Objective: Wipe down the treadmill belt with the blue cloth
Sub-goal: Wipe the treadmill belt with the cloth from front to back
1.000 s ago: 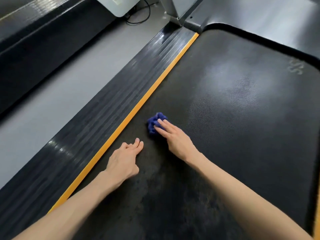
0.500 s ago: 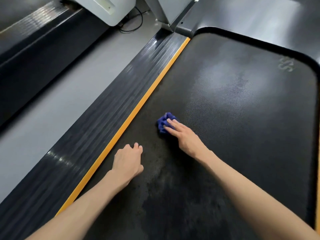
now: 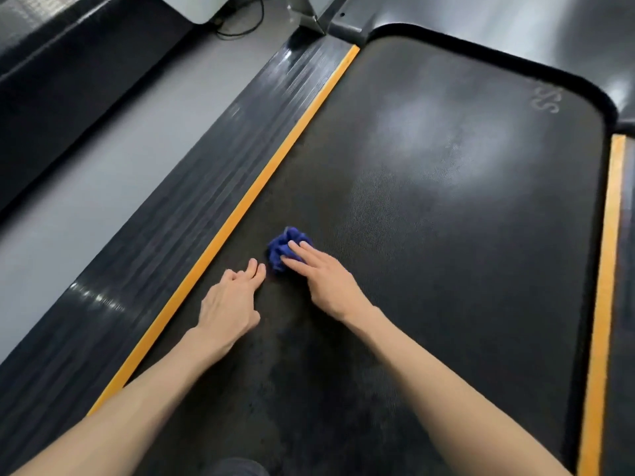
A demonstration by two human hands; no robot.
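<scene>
Two hands on the treadmill belt (image 3: 446,218), centre frame | your right hand (image 3: 326,283) presses the bunched blue cloth (image 3: 283,247) flat-fingered, not gripping, likely for rubbing pressure | your left hand (image 3: 230,304) rests loose and empty just left of it, near the yellow strip (image 3: 240,207), probably bracing your lean | wipe underway, upper belt likely left to do
</scene>
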